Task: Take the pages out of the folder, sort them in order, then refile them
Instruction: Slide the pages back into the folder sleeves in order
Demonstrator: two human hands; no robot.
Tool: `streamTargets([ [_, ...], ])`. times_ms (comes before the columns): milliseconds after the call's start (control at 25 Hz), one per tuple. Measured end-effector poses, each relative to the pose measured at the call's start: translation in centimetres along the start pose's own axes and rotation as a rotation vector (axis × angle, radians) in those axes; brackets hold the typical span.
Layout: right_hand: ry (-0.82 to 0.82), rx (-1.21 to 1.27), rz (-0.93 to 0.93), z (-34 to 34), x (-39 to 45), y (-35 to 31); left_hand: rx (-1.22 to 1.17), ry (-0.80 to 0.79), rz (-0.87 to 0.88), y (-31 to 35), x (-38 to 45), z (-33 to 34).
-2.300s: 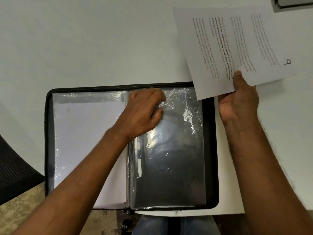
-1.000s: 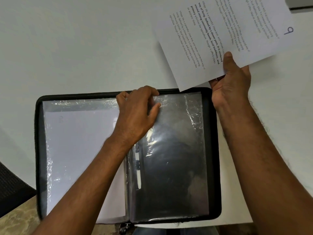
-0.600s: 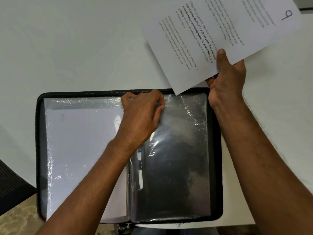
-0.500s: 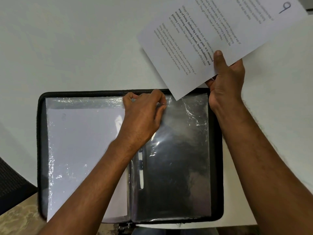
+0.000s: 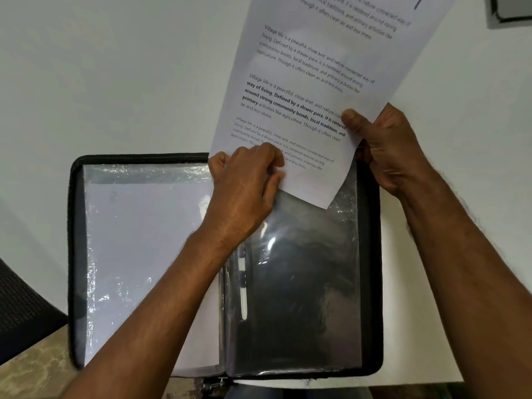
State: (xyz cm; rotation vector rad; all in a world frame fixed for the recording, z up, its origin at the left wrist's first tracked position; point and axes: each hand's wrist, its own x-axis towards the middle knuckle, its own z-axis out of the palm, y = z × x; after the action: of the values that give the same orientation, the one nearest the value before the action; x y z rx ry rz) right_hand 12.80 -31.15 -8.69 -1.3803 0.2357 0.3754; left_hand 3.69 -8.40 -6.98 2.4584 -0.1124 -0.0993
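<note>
A black zip folder (image 5: 74,254) lies open on the white table, with clear plastic sleeves inside. The left sleeve (image 5: 138,249) holds white pages. The right sleeve (image 5: 299,283) looks dark, with no paper visible in it. My right hand (image 5: 385,148) grips a printed page (image 5: 311,82) by its right edge, thumb on top. The page's lower corner rests over the top of the right sleeve. My left hand (image 5: 244,185) pinches the top edge of the right sleeve, touching the page's bottom edge.
The white table (image 5: 100,67) spreads around the folder. A dark-framed object (image 5: 509,8) sits at the top right corner. Part of a black chair (image 5: 23,306) shows at the lower left. A white pen (image 5: 243,283) lies along the folder's spine.
My right hand has brought the page down and left, turning it more upright, so its lower corner now overlaps the right sleeve's top. My left hand has stayed at the sleeve's top edge.
</note>
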Motion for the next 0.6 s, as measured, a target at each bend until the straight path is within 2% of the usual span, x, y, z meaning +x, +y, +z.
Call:
streamTargets([
  [280,-0.016,-0.145,-0.032,-1.7,0.7,-0.3,0.065,-0.059,-0.082,-2.6,0.6,-2.3],
  [600,-0.026,-0.297,-0.016,-2.3,0.8,-0.8,0.289,-0.108,-0.11,-4.2,1.1,-3.1],
])
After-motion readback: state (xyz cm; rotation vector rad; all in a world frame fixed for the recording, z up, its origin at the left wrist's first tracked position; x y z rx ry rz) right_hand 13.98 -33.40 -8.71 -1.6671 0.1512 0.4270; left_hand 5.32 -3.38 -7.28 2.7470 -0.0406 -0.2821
